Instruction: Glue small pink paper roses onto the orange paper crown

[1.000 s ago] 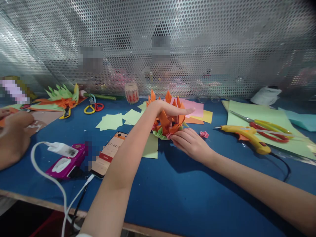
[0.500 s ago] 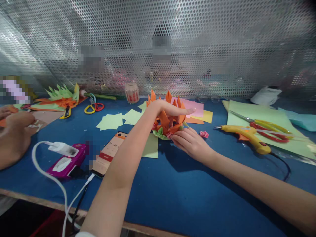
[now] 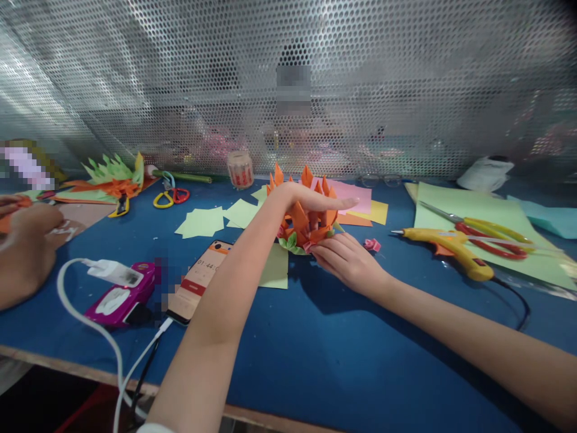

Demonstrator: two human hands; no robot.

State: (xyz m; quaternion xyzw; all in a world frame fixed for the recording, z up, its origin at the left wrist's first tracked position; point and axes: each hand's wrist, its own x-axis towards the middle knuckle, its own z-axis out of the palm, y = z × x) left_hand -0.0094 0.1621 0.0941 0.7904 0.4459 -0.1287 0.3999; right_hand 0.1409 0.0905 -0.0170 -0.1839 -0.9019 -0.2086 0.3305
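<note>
A folded orange paper ornament (image 3: 299, 222) with pointed petals stands in the middle of the blue table. My left hand (image 3: 311, 197) reaches over it, its fingers bent down inside among the petals and partly hidden, one digit sticking out to the right. From the right, my right hand (image 3: 345, 255) grips the ornament's lower front edge, fingers closed together beside a small pink paper rose (image 3: 309, 246). Green paper leaves (image 3: 293, 241) sit along that edge. A loose pink rose (image 3: 372, 245) lies just right of my right hand.
A yellow glue gun (image 3: 444, 245) and red-and-yellow scissors (image 3: 496, 236) lie at right. Left are a phone (image 3: 193, 282), a purple power socket (image 3: 121, 294) with cables and green paper squares (image 3: 202, 222). Another person's hand (image 3: 27, 240) works at far left.
My hands and the ornament stay almost in place. The camera view has shifted very slightly; the other person's hand at left has moved a little.
</note>
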